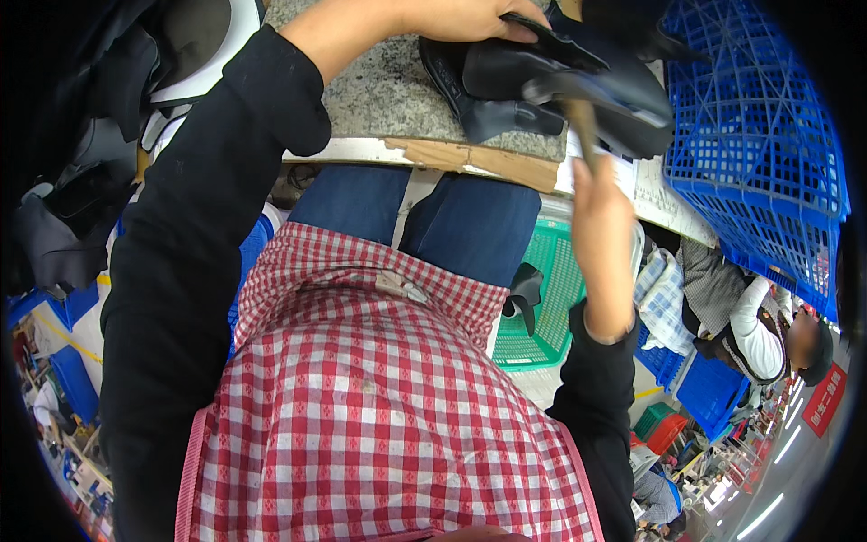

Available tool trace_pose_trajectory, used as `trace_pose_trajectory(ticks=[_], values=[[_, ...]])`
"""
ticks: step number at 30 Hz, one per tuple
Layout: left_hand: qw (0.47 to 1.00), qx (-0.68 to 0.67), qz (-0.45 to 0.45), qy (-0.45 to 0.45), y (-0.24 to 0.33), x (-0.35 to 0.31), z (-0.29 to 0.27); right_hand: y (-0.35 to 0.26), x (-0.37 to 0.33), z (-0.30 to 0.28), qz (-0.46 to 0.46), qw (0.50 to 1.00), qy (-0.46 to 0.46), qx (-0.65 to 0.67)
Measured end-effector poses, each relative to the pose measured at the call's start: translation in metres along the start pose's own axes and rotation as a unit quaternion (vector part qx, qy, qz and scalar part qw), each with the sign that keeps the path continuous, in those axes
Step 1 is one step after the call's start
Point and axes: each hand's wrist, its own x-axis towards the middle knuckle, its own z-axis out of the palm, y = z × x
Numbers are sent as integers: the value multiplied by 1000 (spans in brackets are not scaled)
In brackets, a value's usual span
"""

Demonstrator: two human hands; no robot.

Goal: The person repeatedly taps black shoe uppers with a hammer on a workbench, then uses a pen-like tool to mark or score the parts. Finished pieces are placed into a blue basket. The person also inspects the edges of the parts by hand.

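Workbench [379, 108] looked speckled, blue crate [759, 117] rightward.
At it, left hand [479, 20] grasped black leather [564, 45], right hand [603, 217] a hammer [583, 135].

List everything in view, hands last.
Slab: 1, grey, top
Parts: several, black, on slab
Hammer: 1, brown handle, over parts
Blue baskets: several, blue, mainly right
Green basket: 1, green, below slab
Loose part: 1+, black, green basket
Pile: several, black, left
People: 2+, mixed, right
Sign: 1, red, right
Jeans: 1, blue, above apron
Apron: 1, red-white check, centre
Sleeves: 2, black, both sides
Left hand: 1, bare, gripping parts
Right hand: 1, bare, gripping hammer
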Motion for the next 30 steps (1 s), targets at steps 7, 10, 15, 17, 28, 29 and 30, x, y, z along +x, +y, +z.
trace_pose_trajectory(ticks=[7, 10, 15, 17, 28, 29, 30], values=[[978, 133, 27, 161, 25, -95, -9, 3, -21, 2, -88, 982, -81, 149], [976, 154, -70, 139, 51, -237, -27, -5, -56, 11, -125, 933, -185, 284], [870, 177, -443, -126, 94, -440, -11, -2, -70, 26, -116, 943, -189, 249], [803, 161, -519, -243, 95, -458, -16, 1, -65, 33, -103, 947, -177, 246], [923, -101, -32, 369, 34, 181, 32, 21, -98, 27, -1, 935, -179, 306], [915, -197, -127, 329, 43, 239, 45, 24, -105, 25, 19, 933, -185, 307], [894, -219, -209, 330, 51, 279, 56, 26, -111, 24, 43, 930, -202, 305]])
